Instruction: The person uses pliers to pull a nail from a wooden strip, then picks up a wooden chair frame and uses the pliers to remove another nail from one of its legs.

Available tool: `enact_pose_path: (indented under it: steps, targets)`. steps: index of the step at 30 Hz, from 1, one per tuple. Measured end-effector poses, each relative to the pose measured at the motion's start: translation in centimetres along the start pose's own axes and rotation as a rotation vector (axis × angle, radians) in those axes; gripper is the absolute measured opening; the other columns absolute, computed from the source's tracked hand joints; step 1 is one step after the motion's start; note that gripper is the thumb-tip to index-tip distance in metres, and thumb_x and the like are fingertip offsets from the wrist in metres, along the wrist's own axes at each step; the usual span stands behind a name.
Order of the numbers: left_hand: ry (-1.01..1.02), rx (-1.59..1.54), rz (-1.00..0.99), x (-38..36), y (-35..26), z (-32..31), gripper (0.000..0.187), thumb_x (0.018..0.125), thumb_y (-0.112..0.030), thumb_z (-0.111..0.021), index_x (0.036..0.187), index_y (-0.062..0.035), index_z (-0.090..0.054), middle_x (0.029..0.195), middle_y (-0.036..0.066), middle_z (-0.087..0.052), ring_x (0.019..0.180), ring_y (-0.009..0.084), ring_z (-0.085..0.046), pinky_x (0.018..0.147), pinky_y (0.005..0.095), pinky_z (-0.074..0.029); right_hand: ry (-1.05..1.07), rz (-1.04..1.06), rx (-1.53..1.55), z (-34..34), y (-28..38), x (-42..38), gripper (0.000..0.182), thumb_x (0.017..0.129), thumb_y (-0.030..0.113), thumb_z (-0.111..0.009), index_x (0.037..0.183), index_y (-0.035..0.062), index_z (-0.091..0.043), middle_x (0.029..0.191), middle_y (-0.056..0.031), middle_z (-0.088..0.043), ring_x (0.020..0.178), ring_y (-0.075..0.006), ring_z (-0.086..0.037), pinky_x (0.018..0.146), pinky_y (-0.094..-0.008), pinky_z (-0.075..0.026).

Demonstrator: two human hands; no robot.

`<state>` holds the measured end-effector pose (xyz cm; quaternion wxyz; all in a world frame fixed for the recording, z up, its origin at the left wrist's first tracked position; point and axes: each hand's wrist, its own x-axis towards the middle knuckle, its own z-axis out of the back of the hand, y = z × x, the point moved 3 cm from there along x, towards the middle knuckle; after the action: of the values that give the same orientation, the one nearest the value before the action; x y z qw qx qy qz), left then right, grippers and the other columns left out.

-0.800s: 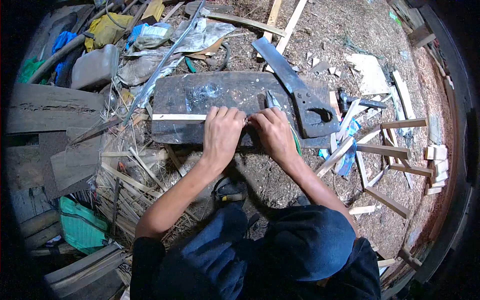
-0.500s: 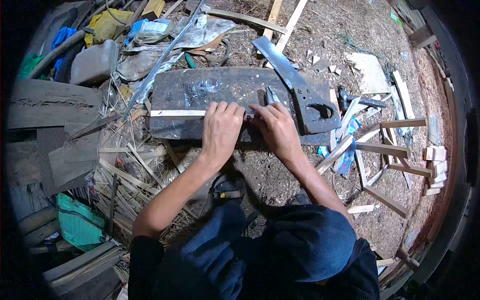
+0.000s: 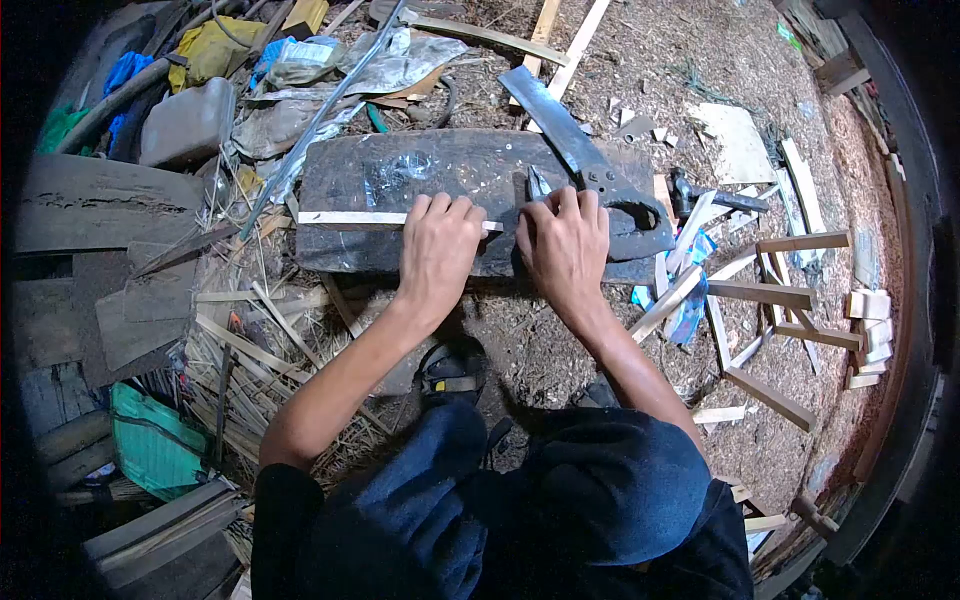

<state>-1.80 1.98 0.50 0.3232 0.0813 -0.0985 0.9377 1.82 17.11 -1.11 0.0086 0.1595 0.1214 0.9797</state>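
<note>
A thin pale wooden strip (image 3: 350,218) lies along the dark worn wooden board (image 3: 340,165). My left hand (image 3: 440,250) is closed over the strip near its right end, which sticks out a little beyond the fingers. To the right, my right hand (image 3: 568,245) rests with curled fingers at the board, apart from the strip's end. Whatever is under those fingers is hidden. Pliers (image 3: 538,184) show their jaws just above the right hand. A handsaw (image 3: 570,135) lies across the board's right side, its dark handle beside the right hand.
A hammer (image 3: 715,197) lies right of the board. Beyond it stands a wooden frame of slats (image 3: 765,294). Small pale blocks (image 3: 872,330) sit at the far right. Left are a grey plastic container (image 3: 188,124), loose sticks and a green piece (image 3: 155,440).
My right hand has moved right, away from the left hand, and its fingers are more curled. The strip's right end now shows between the hands.
</note>
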Motion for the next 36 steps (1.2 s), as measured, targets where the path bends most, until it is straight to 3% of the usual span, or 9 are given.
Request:
enact_pose_path:
  steps: [7, 9, 12, 16, 18, 21, 24, 35, 36]
  targets:
    - [-0.012, -0.001, -0.008, 0.0, 0.1, -0.1, 0.016, 0.078, -0.016, -0.076, 0.092, -0.0082, -0.073, 0.089, 0.005, -0.068, 0.088, 0.0233, -0.062, 0.082, 0.0380, -0.044, 0.027, 0.007, -0.040, -1.1, 0.3, 1.6, 0.018, 0.082, 0.029, -0.074, 0.085, 0.0112, -0.075, 0.093, -0.0075, -0.064, 0.095, -0.0269, -0.055, 0.079, -0.0393, -0.043]
    - [-0.010, 0.013, -0.013, 0.0, 0.2, -0.2, 0.016, 0.078, -0.015, -0.075, 0.093, -0.0080, -0.073, 0.089, 0.006, -0.068, 0.088, 0.0232, -0.062, 0.082, 0.0379, -0.044, 0.061, 0.034, -0.105, -1.2, 0.6, 1.9, 0.010, 0.081, 0.015, -0.066, 0.081, 0.0071, -0.073, 0.089, -0.0104, -0.065, 0.094, -0.0279, -0.058, 0.078, -0.0393, -0.043]
    - [-0.018, 0.030, -0.021, 0.0, 0.2, -0.2, 0.014, 0.078, -0.012, -0.074, 0.091, -0.0073, -0.073, 0.088, 0.006, -0.067, 0.087, 0.0233, -0.061, 0.081, 0.0381, -0.044, 0.130, 0.039, -0.198, -1.3, 1.0, 2.3, 0.009, 0.080, 0.012, -0.065, 0.078, 0.0065, -0.072, 0.087, -0.0117, -0.067, 0.092, -0.0272, -0.060, 0.078, -0.0373, -0.044]
    - [-0.027, 0.022, -0.023, 0.0, 0.2, -0.1, 0.010, 0.079, -0.010, -0.071, 0.089, -0.0067, -0.071, 0.086, 0.006, -0.067, 0.087, 0.0236, -0.061, 0.080, 0.0383, -0.044, 0.210, 0.122, -0.258, -1.5, 1.3, 2.6, 0.011, 0.083, 0.011, -0.063, 0.085, 0.0051, -0.071, 0.086, -0.0133, -0.068, 0.089, -0.0275, -0.062, 0.076, -0.0376, -0.046]
    - [-0.027, 0.021, -0.025, 0.0, 0.2, -0.1, 0.010, 0.079, -0.010, -0.071, 0.088, -0.0066, -0.071, 0.086, 0.006, -0.066, 0.086, 0.0238, -0.061, 0.080, 0.0384, -0.044, 0.093, 0.083, 0.015, -1.4, 0.7, 2.6, 0.015, 0.086, 0.010, -0.062, 0.095, 0.0014, -0.069, 0.082, -0.0152, -0.067, 0.084, -0.0315, -0.065, 0.073, -0.0428, -0.049]
    - [-0.033, 0.029, -0.028, -0.1, 0.2, -0.1, 0.011, 0.079, -0.011, -0.071, 0.090, -0.0067, -0.072, 0.086, 0.006, -0.066, 0.087, 0.0239, -0.061, 0.080, 0.0382, -0.044, 0.173, 0.022, 0.344, -0.6, 0.2, 1.8, 0.022, 0.088, 0.009, -0.064, 0.108, -0.0005, -0.066, 0.084, -0.0184, -0.067, 0.083, -0.0367, -0.067, 0.073, -0.0470, -0.051]
    - [-0.041, 0.002, -0.026, -0.1, 0.2, 0.0, 0.014, 0.079, -0.012, -0.072, 0.092, -0.0069, -0.072, 0.087, 0.006, -0.067, 0.087, 0.0237, -0.061, 0.081, 0.0382, -0.044, 0.126, -0.137, 0.672, -0.3, 0.5, 1.0, 0.020, 0.087, 0.007, -0.068, 0.107, 0.0018, -0.069, 0.089, -0.0193, -0.070, 0.085, -0.0386, -0.067, 0.076, -0.0459, -0.053]
    - [-0.094, -0.324, 0.123, -1.6, 0.8, -1.4, 0.023, 0.084, -0.020, -0.074, 0.102, -0.0057, -0.069, 0.098, 0.008, -0.070, 0.091, 0.0277, -0.066, 0.079, 0.0411, -0.047, -0.023, -0.223, 0.789, -1.5, -0.7, 0.4, 0.015, 0.085, 0.011, -0.074, 0.100, 0.0058, -0.074, 0.090, -0.0145, -0.073, 0.083, -0.0314, -0.067, 0.079, -0.0386, -0.052]
    - [-0.094, -0.327, 0.125, -1.6, 0.8, -1.6, 0.023, 0.084, -0.020, -0.074, 0.102, -0.0057, -0.069, 0.098, 0.008, -0.070, 0.091, 0.0277, -0.066, 0.079, 0.0411, -0.047, -0.045, -0.170, 0.744, -1.1, -0.6, 0.4, 0.015, 0.087, 0.008, -0.073, 0.101, 0.0048, -0.073, 0.089, -0.0137, -0.072, 0.082, -0.0269, -0.068, 0.077, -0.0356, -0.053]
